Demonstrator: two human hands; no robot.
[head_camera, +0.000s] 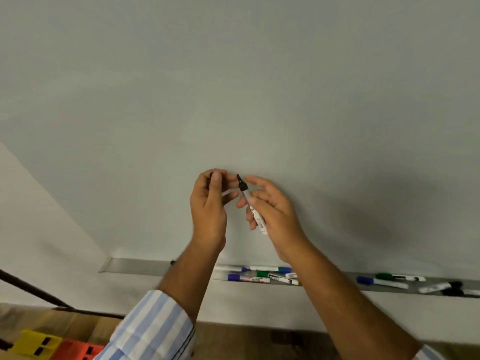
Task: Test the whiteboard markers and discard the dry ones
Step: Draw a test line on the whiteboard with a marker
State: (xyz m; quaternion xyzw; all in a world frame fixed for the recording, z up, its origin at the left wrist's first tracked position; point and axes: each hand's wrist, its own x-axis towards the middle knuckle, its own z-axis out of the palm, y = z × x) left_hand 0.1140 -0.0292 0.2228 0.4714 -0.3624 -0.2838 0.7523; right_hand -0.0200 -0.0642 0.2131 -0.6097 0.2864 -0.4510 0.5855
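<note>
Head view, facing a whiteboard [233,87]. The right hand [272,211] grips an uncapped black marker [250,203] in curled fingers, the dark tip pointing toward 11 o'clock and lying near the board. The left hand [210,203], just beside it at 9 o'clock, pinches a small dark piece, apparently the cap [217,175], between thumb and fingertips. At 6 o'clock of the hands, the marker tray [145,266] holds a loose cluster of blue, green and black markers [259,275]; a second group [405,281] lies toward 4 o'clock. Yellow and orange blocks [52,346] sit at 7 o'clock.
</note>
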